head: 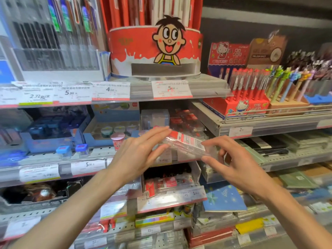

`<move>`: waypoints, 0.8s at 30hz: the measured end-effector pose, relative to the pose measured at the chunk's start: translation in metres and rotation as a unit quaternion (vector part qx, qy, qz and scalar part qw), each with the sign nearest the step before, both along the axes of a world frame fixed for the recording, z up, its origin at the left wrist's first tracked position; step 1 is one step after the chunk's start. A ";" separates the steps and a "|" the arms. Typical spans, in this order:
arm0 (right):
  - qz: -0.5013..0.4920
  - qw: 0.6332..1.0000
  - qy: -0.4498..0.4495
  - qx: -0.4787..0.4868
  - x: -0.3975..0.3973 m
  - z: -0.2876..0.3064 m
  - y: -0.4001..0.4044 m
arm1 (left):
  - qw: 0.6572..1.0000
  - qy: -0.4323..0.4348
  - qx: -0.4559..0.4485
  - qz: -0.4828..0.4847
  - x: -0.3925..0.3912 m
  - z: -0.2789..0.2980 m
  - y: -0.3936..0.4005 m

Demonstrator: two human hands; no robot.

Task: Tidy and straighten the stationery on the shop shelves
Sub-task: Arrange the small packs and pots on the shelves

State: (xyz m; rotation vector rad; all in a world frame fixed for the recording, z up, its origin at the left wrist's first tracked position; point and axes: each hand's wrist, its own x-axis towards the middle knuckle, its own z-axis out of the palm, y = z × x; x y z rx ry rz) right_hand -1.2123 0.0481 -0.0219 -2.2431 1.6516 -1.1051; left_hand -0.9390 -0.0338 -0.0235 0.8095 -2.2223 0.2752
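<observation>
- Your left hand (138,150) and right hand (239,164) hold one clear plastic packet (186,143) between them, below the big red cartoon display drum (154,51).
- Left fingers are nearly straight, tips against the packet's left end, thumb beneath; released, not clenched.
- Right fingers curl round the packet's right end, thumb under, index over the barcode label: grasping the packet.
- The packet lies tilted, left end higher, red-and-white label up, in front of the shelf under the drum.
- Right of the drum: a red Hello Kitty pen box (239,97).
- Below the drum: white price tags (171,88) on the shelf edge.
</observation>
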 end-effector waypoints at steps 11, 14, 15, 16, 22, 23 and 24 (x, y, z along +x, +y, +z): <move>-0.200 0.975 -0.020 -0.097 0.029 -0.008 -0.032 | 0.994 0.001 0.005 0.107 -0.010 0.010 -0.028; -0.234 0.967 0.012 -0.098 0.043 -0.001 -0.052 | 0.988 -0.030 0.047 0.147 -0.015 0.014 -0.038; -0.246 0.965 0.025 -0.089 0.048 0.002 -0.060 | 0.985 -0.040 0.060 0.158 -0.018 0.014 -0.041; -0.257 0.962 0.041 -0.079 0.052 0.005 -0.067 | 0.982 -0.052 0.074 0.166 -0.021 0.015 -0.044; -0.310 0.942 0.127 -0.026 0.063 0.016 -0.101 | 0.970 -0.085 0.131 0.185 -0.023 0.015 -0.054; -0.318 0.938 0.137 -0.016 0.061 0.017 -0.105 | 0.970 -0.083 0.132 0.184 -0.022 0.015 -0.054; -0.324 0.935 0.146 -0.003 0.059 0.018 -0.108 | 0.971 -0.082 0.134 0.182 -0.022 0.015 -0.054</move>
